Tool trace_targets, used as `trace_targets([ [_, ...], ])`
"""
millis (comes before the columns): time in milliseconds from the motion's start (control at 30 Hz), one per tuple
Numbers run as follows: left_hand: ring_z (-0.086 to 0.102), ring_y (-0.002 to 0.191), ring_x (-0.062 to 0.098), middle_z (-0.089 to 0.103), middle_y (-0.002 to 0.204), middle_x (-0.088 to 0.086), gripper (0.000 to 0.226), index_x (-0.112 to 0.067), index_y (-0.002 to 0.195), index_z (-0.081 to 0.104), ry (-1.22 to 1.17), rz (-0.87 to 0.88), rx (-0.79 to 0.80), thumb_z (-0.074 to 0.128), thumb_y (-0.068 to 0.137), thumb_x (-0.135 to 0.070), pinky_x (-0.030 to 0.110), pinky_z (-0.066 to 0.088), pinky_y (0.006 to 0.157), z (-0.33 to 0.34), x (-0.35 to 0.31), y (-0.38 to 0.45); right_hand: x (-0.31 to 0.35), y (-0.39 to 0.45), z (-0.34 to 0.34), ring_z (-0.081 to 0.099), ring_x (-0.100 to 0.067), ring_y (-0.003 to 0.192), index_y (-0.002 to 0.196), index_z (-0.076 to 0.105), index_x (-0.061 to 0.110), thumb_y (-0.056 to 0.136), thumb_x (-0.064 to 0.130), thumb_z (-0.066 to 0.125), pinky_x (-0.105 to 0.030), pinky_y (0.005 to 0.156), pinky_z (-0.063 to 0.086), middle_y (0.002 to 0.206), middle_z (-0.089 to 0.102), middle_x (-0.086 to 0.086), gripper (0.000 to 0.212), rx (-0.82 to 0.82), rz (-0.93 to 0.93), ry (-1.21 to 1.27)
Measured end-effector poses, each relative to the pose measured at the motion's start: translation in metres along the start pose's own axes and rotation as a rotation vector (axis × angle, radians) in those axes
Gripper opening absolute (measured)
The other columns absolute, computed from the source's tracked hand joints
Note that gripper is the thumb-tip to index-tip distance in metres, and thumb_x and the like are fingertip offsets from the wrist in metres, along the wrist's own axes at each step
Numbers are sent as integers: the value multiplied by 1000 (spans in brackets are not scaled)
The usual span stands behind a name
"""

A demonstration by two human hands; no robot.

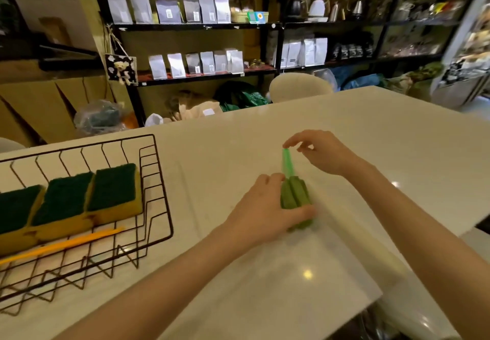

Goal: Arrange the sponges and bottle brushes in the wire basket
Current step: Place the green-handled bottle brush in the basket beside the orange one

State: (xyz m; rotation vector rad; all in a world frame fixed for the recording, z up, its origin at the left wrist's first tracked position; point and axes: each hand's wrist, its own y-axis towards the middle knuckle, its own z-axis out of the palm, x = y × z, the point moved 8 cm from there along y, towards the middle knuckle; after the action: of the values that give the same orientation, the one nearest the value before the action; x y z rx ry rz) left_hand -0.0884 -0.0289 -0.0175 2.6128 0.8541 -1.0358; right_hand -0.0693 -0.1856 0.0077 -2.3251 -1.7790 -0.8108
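A green bottle brush (294,194) lies on the white table, its sponge head toward me and its thin handle pointing away. My left hand (261,211) grips the sponge head. My right hand (319,154) pinches the tip of the handle between thumb and forefinger. At the left stands the black wire basket (156,180). Inside it three yellow sponges with dark green tops (66,199) sit side by side in a row. In front of them lies an orange bottle brush handle (63,245); its head is out of view.
The white table (371,141) stretches far and to the right, with its near edge at the lower right. A pale chair back (299,86) stands behind the table. Black shelves with bags and kettles (201,40) line the back wall, cardboard boxes (45,106) at left.
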Motion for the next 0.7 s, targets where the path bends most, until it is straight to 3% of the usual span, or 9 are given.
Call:
trace_targets([
  [133,47,112,20,41,127,3,78,-20,131,33,88,-91,-27,58,70,-63,35,44,91,15,5,16,-21,0,32,47,-22,122,116,60,22,81,-10,41,-36,102,37,132,54,-4,51,90,-45,-107],
  [233,48,108,20,41,122,2,80,-21,129,33,115,-112,-27,59,68,-64,37,46,90,24,6,21,-33,4,51,36,-21,132,123,54,25,81,-6,43,-38,107,32,142,45,-2,53,179,-56,-160],
  [533,46,96,18,42,114,3,65,-18,124,37,73,-123,-33,65,71,-42,29,40,76,25,6,31,-42,7,53,46,-23,123,110,63,19,85,2,46,-36,99,36,133,54,-4,34,137,-67,-144],
  [700,43,94,17,39,109,1,67,-18,127,35,66,-108,-33,67,71,-36,28,39,78,15,7,35,-39,9,39,52,-24,113,105,65,17,83,3,52,-37,94,41,122,62,-5,29,55,-109,-128],
])
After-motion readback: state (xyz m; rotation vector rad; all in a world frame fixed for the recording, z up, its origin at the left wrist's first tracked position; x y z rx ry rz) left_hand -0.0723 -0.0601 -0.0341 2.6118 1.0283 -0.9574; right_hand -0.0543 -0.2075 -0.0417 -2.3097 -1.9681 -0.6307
